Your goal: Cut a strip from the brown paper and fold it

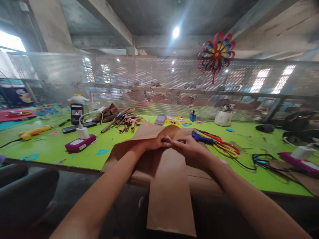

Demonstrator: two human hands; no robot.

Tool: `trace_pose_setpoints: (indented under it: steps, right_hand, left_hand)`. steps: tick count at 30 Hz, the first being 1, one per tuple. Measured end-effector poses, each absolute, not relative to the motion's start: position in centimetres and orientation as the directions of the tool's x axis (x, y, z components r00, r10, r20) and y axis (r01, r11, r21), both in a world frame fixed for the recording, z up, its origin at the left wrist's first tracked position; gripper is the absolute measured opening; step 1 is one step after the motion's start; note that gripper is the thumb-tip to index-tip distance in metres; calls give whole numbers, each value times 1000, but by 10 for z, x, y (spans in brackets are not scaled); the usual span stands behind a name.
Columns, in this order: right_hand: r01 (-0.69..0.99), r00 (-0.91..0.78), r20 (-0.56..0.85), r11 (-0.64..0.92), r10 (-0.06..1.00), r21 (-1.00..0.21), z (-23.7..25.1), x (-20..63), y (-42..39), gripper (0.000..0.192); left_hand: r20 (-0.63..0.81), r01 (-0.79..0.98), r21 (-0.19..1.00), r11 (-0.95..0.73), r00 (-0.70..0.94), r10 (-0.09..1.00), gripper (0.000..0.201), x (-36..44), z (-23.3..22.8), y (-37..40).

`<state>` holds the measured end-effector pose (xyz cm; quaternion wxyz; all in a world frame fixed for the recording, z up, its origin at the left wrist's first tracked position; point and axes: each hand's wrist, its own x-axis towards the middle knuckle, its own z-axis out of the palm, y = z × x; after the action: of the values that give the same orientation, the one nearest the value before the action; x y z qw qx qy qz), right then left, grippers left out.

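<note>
We are pinching the brown paper (166,172) with both hands, left hand (157,142) and right hand (189,147) closing fingertip to fingertip on a raised fold, keeping the crease tight; the sheet is lying on the green bench (99,156) and hanging over its near edge, scissors (219,143) just beside

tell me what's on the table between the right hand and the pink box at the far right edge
In the head view, between the right hand and the pink box lie red and yellow scissors and a tangle of black cable.
</note>
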<state>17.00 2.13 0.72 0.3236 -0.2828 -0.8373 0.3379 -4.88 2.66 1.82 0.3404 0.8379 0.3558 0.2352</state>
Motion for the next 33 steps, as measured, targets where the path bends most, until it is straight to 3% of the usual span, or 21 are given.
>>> trace_pose_setpoints:
  steps: [4,7,11,16,21,26,33]
  right_hand:
    - [298,-622,206,472,755,-830,5,170,35,45]
    - [270,-566,218,429,795,-862,8,170,36,46]
    - [279,-567,273,493,778,-824,13,171,30,42]
    - [278,-569,381,606,729,-745,15,176,33,33]
    - [258,-590,401,635,700,-728,15,179,36,31]
    - [238,-615,392,635,684,-735,17,177,33,30]
    - [286,-508,439,625,741,-726,16,178,36,32]
  left_hand:
    - [159,449,733,-511,618,770,30,-47,18,23]
    - [156,444,751,-490,601,784,32,-46,21,18]
    - [150,491,739,-461,547,823,35,-43,27,10]
    - [118,655,595,-466,503,856,30,-39,31,1]
    - [181,677,491,-548,536,824,28,-37,31,0]
    - [199,629,522,-576,566,800,29,-37,25,5]
    - [220,646,520,-559,531,819,34,-42,26,5]
